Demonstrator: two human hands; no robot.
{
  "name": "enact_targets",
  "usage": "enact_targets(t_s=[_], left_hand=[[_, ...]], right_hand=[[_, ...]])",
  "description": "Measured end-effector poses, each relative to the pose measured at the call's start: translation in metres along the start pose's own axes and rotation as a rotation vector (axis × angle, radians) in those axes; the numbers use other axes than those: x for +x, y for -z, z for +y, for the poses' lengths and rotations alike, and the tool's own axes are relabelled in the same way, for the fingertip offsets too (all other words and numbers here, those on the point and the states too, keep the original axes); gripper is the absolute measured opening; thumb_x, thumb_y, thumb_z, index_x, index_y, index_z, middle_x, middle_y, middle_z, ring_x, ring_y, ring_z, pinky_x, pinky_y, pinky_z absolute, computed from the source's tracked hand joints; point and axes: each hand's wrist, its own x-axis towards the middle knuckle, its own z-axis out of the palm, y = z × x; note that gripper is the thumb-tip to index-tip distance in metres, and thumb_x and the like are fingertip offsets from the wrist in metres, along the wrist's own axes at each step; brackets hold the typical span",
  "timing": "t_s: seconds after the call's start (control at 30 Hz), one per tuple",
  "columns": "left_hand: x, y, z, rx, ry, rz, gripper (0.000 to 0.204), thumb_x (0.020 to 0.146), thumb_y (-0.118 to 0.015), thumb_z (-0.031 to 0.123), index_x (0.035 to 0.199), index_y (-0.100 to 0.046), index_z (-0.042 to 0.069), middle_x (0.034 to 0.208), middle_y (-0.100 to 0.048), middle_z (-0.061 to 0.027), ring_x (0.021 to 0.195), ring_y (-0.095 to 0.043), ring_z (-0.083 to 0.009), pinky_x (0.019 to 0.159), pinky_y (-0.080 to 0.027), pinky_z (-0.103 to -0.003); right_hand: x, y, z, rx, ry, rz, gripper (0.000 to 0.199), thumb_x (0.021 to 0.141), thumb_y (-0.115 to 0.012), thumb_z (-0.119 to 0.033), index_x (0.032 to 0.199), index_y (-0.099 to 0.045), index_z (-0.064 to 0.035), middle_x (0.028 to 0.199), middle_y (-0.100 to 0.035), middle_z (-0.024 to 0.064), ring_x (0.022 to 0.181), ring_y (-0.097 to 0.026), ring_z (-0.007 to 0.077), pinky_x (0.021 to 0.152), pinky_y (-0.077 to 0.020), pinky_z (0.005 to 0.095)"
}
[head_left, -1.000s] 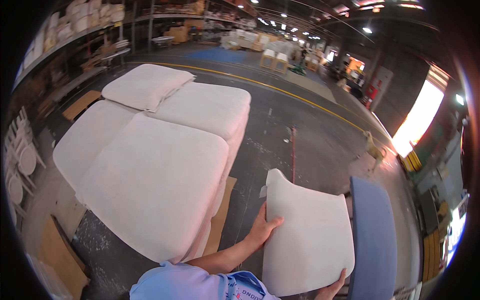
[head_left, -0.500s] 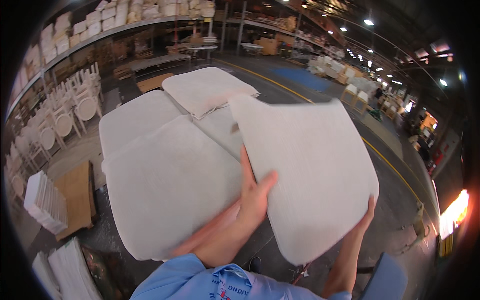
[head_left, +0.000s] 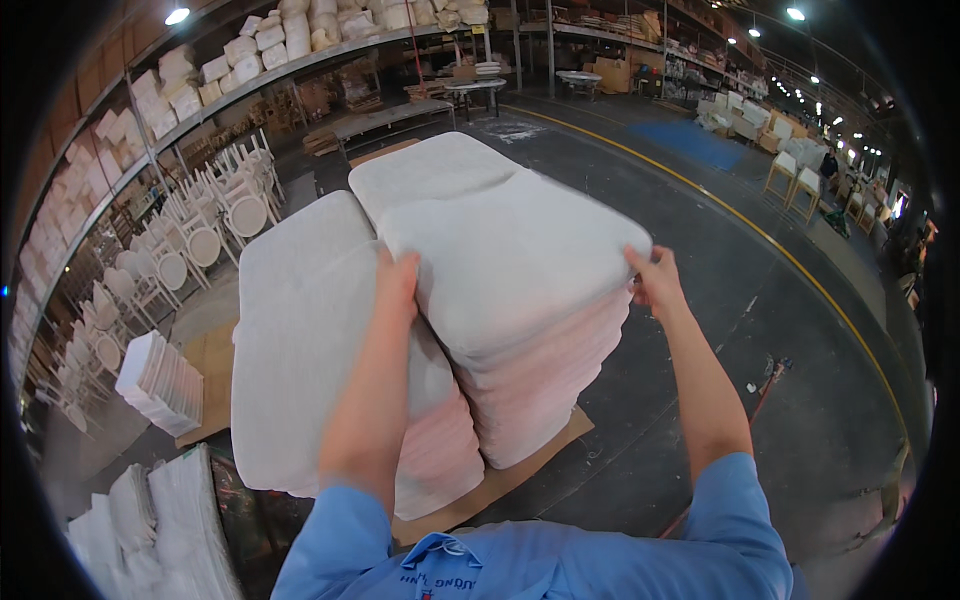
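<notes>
A white padded seat cushion (head_left: pixel 510 255) lies over the top of the nearer right stack of cushions (head_left: pixel 530 390). At its left edge, my left hand (head_left: pixel 398 282) grips it, the thumb on top and the other fingers partly hidden. My right hand (head_left: pixel 655 278) pinches the far right corner, fingers curled round the edge. Against this stack on the left stands another pile of the same cushions (head_left: pixel 300 380), partly covered by my left forearm. One more white cushion (head_left: pixel 430 165) shows just behind the held one.
Brown cardboard (head_left: pixel 560 430) lies under the stacks. Pale chair frames (head_left: pixel 205 240) crowd the left, near a stack of white panels (head_left: pixel 160 380). White sheets (head_left: pixel 180 510) stand at the lower left. Shelving (head_left: pixel 370 45) with wrapped bundles runs behind. A yellow floor line (head_left: pixel 700 190) curves along the right.
The cushion has moved left and away from me, from mid-air onto the right stack. My left hand has shifted left and forward; my right hand has moved forward. The view has turned.
</notes>
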Motion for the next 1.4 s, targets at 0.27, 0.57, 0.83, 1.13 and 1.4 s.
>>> enact_targets(t_s=[0.27,0.57,0.83,1.13,1.4], left_hand=[[-0.028,-0.018,-0.014,0.033,0.221,-0.118,0.090,0.092,-0.068,0.021,0.159,-0.015,-0.008,0.155,-0.040,-0.0294,0.133,-0.053,-0.0359,0.103,-0.050,-0.043],[-0.014,-0.018,-0.020,0.146,0.106,0.054,0.086,0.092,-0.068,0.019,0.159,-0.021,-0.007,0.154,-0.043,-0.0279,0.129,-0.057,-0.0347,0.102,-0.051,-0.043],[-0.005,-0.011,-0.021,0.203,0.124,0.038,0.083,0.091,-0.067,0.018,0.160,-0.025,-0.003,0.152,-0.047,-0.0264,0.126,-0.060,-0.0342,0.100,-0.052,-0.042],[-0.002,-0.015,-0.019,0.180,0.134,-0.044,0.079,0.095,-0.064,0.019,0.161,-0.023,0.000,0.154,-0.044,-0.0266,0.129,-0.058,-0.0352,0.101,-0.052,-0.044],[-0.108,0.001,0.012,0.270,-0.122,-0.050,0.063,0.101,-0.064,0.024,0.156,-0.040,0.005,0.156,-0.046,-0.0152,0.139,-0.048,-0.0236,0.118,-0.035,-0.037]], right_hand=[[0.072,0.017,0.031,0.089,0.178,0.014,0.064,0.095,-0.067,-0.055,0.129,-0.065,-0.0014,0.124,-0.066,0.0135,0.115,-0.059,0.0220,0.101,-0.0445,0.0371],[0.097,-0.025,0.033,0.206,0.276,0.005,0.042,0.096,-0.064,-0.035,0.124,-0.071,-0.0042,0.121,-0.070,0.0095,0.115,-0.061,0.0211,0.101,-0.0437,0.0327],[0.092,-0.025,0.040,0.143,0.224,0.010,0.051,0.094,-0.064,-0.044,0.127,-0.070,-0.0051,0.125,-0.069,0.0128,0.119,-0.060,0.0240,0.104,-0.0419,0.0349],[0.085,-0.017,0.039,0.100,0.250,0.028,0.061,0.103,-0.048,-0.052,0.145,-0.055,-0.0086,0.146,-0.057,0.0147,0.135,-0.052,0.0277,0.113,-0.0362,0.0364],[-0.001,0.021,0.232,0.042,0.189,0.057,0.059,0.109,-0.047,-0.038,0.157,-0.038,-0.0056,0.160,-0.041,0.0112,0.144,-0.043,0.0276,0.117,-0.0330,0.0370]])
